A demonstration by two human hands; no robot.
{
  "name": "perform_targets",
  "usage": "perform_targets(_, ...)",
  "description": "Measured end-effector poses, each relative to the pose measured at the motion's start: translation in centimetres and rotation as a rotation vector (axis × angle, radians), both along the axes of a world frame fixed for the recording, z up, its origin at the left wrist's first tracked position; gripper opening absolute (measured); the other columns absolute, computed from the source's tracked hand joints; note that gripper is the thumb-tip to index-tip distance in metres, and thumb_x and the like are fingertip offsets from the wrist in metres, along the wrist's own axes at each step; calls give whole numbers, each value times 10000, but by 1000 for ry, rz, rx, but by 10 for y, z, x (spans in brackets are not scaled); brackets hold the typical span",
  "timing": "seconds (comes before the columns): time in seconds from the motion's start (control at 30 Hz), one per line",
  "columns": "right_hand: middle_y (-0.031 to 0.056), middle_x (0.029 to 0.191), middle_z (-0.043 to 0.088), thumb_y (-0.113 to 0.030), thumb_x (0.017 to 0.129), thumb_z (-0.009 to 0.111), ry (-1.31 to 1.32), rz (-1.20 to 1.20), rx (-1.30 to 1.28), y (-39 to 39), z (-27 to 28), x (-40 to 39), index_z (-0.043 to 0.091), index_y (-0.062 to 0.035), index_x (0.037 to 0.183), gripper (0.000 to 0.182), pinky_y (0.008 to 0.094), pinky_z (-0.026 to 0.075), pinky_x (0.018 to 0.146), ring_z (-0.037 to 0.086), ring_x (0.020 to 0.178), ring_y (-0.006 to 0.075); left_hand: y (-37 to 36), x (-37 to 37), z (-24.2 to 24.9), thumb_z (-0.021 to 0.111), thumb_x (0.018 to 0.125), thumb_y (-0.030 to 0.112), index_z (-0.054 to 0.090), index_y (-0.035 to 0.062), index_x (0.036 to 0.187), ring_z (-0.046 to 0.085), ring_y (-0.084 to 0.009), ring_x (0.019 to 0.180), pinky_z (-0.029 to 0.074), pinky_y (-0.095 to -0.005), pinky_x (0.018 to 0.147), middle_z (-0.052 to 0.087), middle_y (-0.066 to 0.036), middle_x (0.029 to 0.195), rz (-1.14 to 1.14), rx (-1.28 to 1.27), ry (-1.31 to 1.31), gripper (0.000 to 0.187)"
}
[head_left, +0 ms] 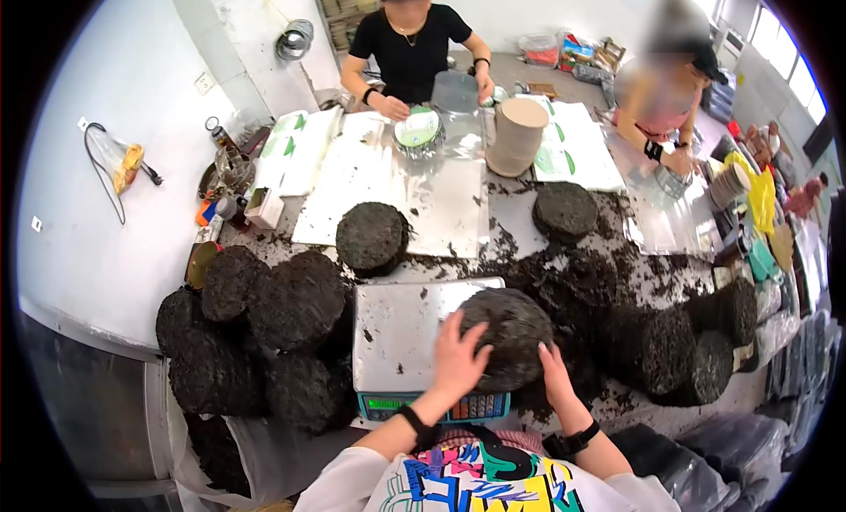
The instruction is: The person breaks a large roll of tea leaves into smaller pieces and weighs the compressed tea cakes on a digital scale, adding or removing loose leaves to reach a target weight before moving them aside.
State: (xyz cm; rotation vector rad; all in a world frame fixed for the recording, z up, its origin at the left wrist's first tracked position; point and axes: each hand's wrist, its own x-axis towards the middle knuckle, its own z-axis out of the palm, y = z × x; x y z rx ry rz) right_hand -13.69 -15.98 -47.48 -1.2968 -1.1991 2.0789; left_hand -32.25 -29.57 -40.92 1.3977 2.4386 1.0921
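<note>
Between my two hands is a thick round dark cake (509,336) of pressed dried leafy stuff, over the right side of the scale's pan. My left hand (460,360) lies with bent fingers on its left side. Against its right edge rests my right hand (557,375), fingers pointing up along the rim. The digital scale (397,336) has a flat metal pan with dark crumbs on it, and its green display and keypad face me. Another round cake (372,239) lies just beyond the pan.
Stacked dark cakes (295,300) stand left, more rolls (648,349) right. A loose dark heap (564,283) lies beside the scale. Across the table, a person in black (410,54) handles a clear container with a green label (418,129), near a paper-disc stack (518,137). Another person (661,107) works right.
</note>
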Motion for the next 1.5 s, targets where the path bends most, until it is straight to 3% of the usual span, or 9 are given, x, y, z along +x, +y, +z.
perform_targets(0.27, 84, 1077, 610, -132, 843, 578, 272, 32, -85, 117, 48, -151, 519, -54, 1148, 320, 395, 481, 840, 586, 970, 246, 8, -129, 47, 584, 830, 163, 441, 41, 1285, 353, -369, 1264, 276, -419, 1060, 386, -213, 1347, 135, 310, 59, 492)
perform_targets(0.47, 35, 1090, 561, -230, 810, 584, 70, 308, -302, 216, -63, -255, 534, -128, 1085, 297, 402, 369, 796, 517, 942, 222, -169, -253, 50, 737, 742, 276, 311, -23, 1359, 321, -359, 1289, 305, -465, 1039, 331, -218, 1392, 1015, -219, 160, 807)
perform_targets(0.67, 66, 1191, 554, -212, 837, 610, -149, 434, -439, 213, -107, -262, 522, -113, 1201, 387, 482, 416, 862, 451, 1163, 227, -212, -271, 31, 769, 676, 420, 220, -40, 1397, 323, -386, 1282, 335, -454, 1045, 303, -243, 1402, 1095, -422, -215, 1016)
perform_targets(0.93, 87, 1069, 595, -107, 826, 620, -89, 540, 519, 142, 62, -125, 529, -23, 1183, 378, 292, 441, 857, 561, 972, 169, -224, -287, 54, 790, 665, 292, 358, -51, 1329, 470, -354, 1177, 432, -410, 965, 447, -238, 1298, 1003, -502, -192, 863)
perform_targets(1.07, 83, 1099, 580, -28, 833, 558, -328, 384, 994, 110, 129, 27, 544, -11, 1135, 303, 301, 435, 870, 544, 1016, 184, -247, -291, 69, 696, 742, 155, 545, -43, 1121, 602, -306, 948, 495, -432, 823, 612, -158, 1047, 858, 335, -902, 454)
perform_targets(1.23, 195, 1189, 555, -259, 851, 652, -1166, -700, 1459, 146, 71, 241, 502, 54, 1221, 507, 392, 429, 920, 519, 1101, 331, -245, -272, 66, 634, 777, 133, 583, -11, 1085, 574, -319, 1010, 458, -445, 910, 617, -129, 1097, 751, 829, -1430, 344)
perform_targets(1.3, 233, 1118, 599, -279, 791, 716, -887, -541, 938, 144, 25, 271, 534, 80, 1171, 554, 391, 430, 920, 569, 1027, 328, -235, -266, 34, 624, 793, 124, 586, -4, 1095, 575, -304, 1028, 453, -433, 924, 624, -123, 1100, 546, 829, -1558, 330)
perform_targets(1.43, 232, 1081, 599, -296, 617, 833, -882, -711, 1166, 96, 65, 220, 566, 77, 1058, 636, 414, 455, 864, 575, 977, 333, -169, -191, 2, 626, 784, 63, 558, -25, 1136, 581, -265, 1025, 468, -396, 909, 612, -128, 1107, 300, 622, -1500, 369)
perform_targets(1.5, 247, 1034, 597, -466, 502, 860, -1306, -655, 866, 100, 65, 232, 555, 50, 1007, 784, 460, 461, 849, 573, 973, 393, -142, -147, -8, 655, 750, 48, 503, -18, 1220, 567, -242, 1035, 457, -368, 903, 583, -105, 1152, 302, 465, -1373, 498)
